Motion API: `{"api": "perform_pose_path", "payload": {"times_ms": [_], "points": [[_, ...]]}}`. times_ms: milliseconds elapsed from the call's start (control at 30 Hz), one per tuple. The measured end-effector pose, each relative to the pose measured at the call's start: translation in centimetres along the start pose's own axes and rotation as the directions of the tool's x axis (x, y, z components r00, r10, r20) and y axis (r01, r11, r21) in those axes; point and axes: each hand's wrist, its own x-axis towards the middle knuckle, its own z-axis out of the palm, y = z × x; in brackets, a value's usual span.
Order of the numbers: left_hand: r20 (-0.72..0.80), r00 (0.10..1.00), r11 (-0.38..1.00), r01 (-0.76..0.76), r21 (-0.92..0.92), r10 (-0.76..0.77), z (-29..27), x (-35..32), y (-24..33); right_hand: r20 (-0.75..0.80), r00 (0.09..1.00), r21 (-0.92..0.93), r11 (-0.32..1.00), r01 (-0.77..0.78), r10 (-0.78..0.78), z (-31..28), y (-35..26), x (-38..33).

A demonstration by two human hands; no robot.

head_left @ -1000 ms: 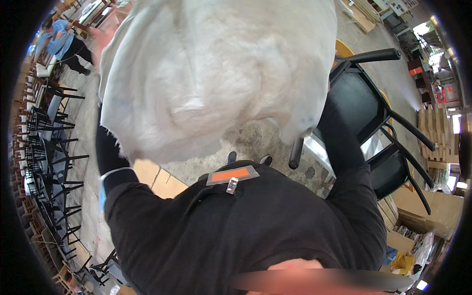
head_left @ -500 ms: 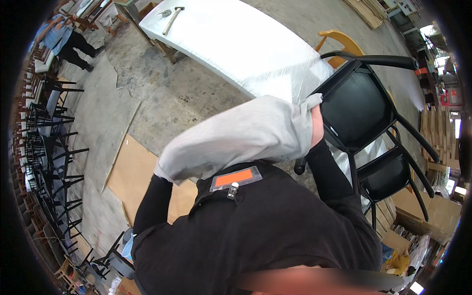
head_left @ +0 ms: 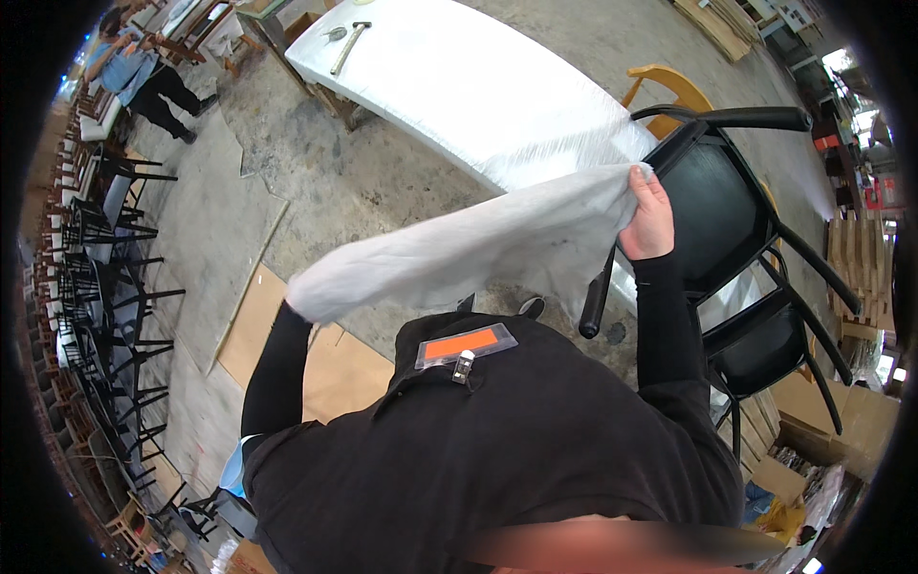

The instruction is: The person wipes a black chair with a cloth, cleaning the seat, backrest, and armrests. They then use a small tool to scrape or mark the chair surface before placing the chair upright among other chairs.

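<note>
A light grey cloth stretches in front of my chest from one hand to the other, its lower edge hanging loose. My right hand is closed on the cloth's upper right corner, just left of an upturned black chair. At the other end, the cloth covers my left hand almost wholly, so its fingers are hidden. The black chair lies on a table wrapped in clear plastic, and one of its legs points toward me below my right hand.
A hammer lies at the table's far left end. Another black chair and a wooden chair stand to the right. Rows of dark chairs line the left. A person stands far left. Flat board covers some floor.
My right hand has come out from under the cloth and now shows, gripping its corner. The cloth is drawn out longer and straighter. My left hand has moved left and slightly up.
</note>
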Motion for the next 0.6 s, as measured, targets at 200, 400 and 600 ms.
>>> {"api": "perform_pose_path", "payload": {"times_ms": [200, 400, 600], "points": [[0.188, 0.953, 0.922, -0.16, -0.353, 0.238, 2.2, 0.7, -2.1, -0.027, 0.995, -0.204, 0.975, 0.087, -0.095, -3.0, -0.4, -0.5], [-0.387, 0.885, 0.964, -0.205, 0.169, 0.257, 3.2, 3.8, 3.3, -0.067, 0.955, -0.755, 0.641, 0.142, -0.29, -5.4, -1.6, 2.1], [-0.398, 0.706, 0.784, -0.368, 0.5, 0.586, 6.2, 4.4, 6.2, -0.185, 0.948, -0.614, 0.784, 0.094, -0.259, -6.0, -2.0, 1.9]]}}
